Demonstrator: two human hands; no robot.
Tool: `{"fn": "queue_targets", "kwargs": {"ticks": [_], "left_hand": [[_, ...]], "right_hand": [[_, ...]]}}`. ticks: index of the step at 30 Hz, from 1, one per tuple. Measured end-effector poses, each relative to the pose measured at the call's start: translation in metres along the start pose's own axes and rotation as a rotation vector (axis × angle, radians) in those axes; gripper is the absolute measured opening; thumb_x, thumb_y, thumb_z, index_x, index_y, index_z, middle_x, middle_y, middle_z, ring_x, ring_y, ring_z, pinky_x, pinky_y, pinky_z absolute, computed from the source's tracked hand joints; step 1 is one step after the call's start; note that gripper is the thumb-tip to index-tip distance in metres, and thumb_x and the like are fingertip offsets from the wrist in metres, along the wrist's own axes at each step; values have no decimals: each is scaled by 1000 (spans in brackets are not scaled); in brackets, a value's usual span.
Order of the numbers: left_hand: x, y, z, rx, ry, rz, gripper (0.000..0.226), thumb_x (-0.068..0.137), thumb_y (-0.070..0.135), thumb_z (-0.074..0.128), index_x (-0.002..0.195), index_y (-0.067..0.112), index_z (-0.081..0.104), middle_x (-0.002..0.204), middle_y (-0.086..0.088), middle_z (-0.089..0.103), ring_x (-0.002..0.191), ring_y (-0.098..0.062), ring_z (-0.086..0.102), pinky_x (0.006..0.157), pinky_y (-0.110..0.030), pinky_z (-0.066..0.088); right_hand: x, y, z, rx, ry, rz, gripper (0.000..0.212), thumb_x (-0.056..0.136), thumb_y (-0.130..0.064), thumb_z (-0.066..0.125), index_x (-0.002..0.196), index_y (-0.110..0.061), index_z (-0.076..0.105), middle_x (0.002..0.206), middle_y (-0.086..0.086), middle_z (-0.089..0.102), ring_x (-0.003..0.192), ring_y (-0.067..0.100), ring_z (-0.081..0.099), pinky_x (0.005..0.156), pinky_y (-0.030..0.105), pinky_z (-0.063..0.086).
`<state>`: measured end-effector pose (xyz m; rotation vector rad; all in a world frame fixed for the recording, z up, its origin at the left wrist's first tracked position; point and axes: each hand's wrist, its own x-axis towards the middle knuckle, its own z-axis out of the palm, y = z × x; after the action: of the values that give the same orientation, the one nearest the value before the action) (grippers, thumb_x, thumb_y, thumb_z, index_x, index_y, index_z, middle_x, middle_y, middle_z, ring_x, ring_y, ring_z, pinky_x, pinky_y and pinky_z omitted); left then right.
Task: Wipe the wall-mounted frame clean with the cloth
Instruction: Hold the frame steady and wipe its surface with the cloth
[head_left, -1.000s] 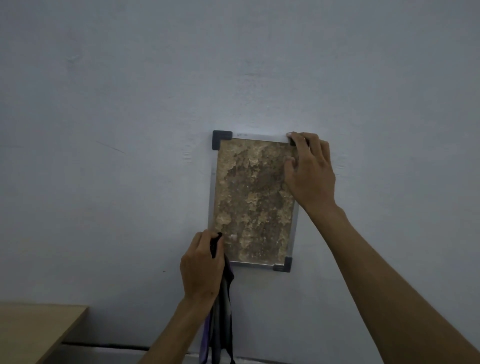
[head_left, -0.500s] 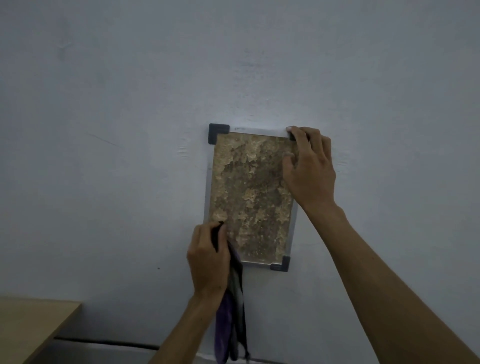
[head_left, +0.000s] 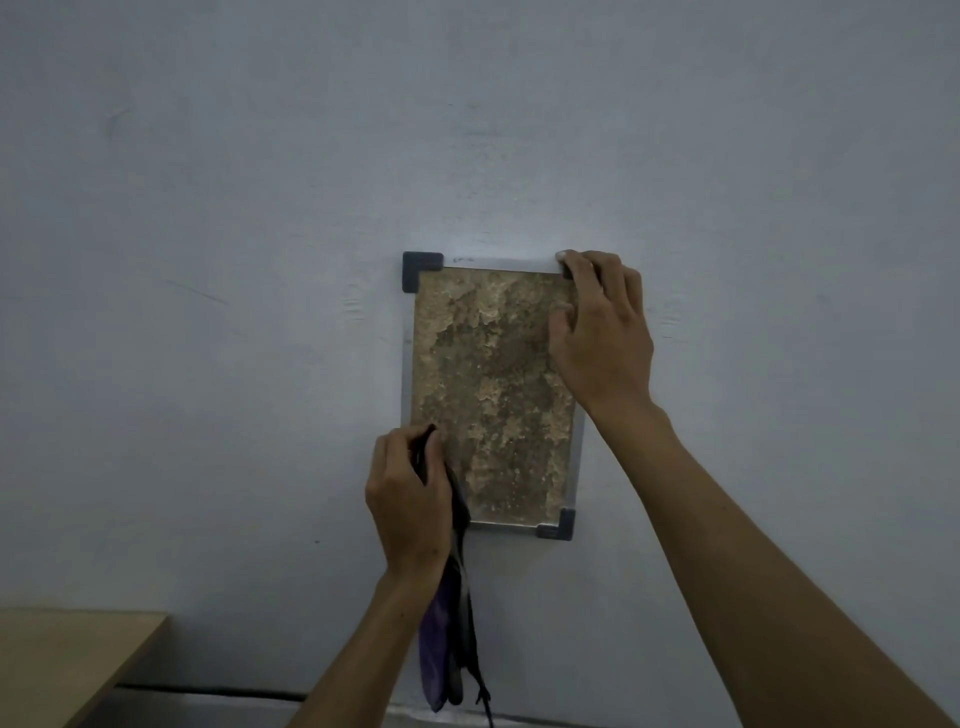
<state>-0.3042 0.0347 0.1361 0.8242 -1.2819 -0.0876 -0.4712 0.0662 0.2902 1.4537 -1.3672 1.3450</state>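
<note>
- Head view, far left: the corner of a light wooden table (head_left: 62, 660) shows at the bottom edge, against the pale grey-blue wall (head_left: 208, 208), well apart from everything else.
- Next comes the left hand (head_left: 408, 496), raised at the frame's lower left corner. Its fingers are curled round a dark cloth (head_left: 449, 613), clenched on a bunched part of it at the frame's left edge. The remainder of the cloth, purple and black, hangs down along the wrist and forearm, with a thin dark strand dangling at its lowest end.
- Centre: the frame (head_left: 491, 395) hangs on the wall in portrait format, slightly tilted. It has a thin silvery rim and dark plastic corner caps; the top left and bottom right caps are visible. Its panel is mottled brown and tan, rough-looking.
- Right: the right hand (head_left: 602, 332) is at the frame's top right corner, covering it. The fingers bend over the top edge and the thumb lies on the panel, so the hand grasps that corner. The bare forearm runs down to the lower right.
</note>
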Motion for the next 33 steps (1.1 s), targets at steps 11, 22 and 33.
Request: {"fn": "queue_targets", "kwargs": {"ticks": [11,22,33], "left_hand": [[-5,18,14,-10,-90,125,8,94,12,70,100,7,69,92,0,66,80,-9,60,76,-10,46],[-6,30,31,4,-50,114,7,94,12,70,98,6,69,90,-4,66,79,-12,58,73,-12,43],[15,24,17,6,-40,148,8,94,10,69,100,6,69,93,-4,66,81,-13,60,74,-12,43]], "right_hand": [[1,2,-3,15,1,-25,50,91,-10,57,141,-13,54,137,2,52,130,21,40,90,36,55],[0,3,0,20,20,-27,50,90,-10,56,140,-12,55,137,3,54,130,22,43,94,37,54],[0,3,3,34,36,-16,49,90,-10,55,139,-13,55,136,2,53,129,21,41,94,39,55]]}}
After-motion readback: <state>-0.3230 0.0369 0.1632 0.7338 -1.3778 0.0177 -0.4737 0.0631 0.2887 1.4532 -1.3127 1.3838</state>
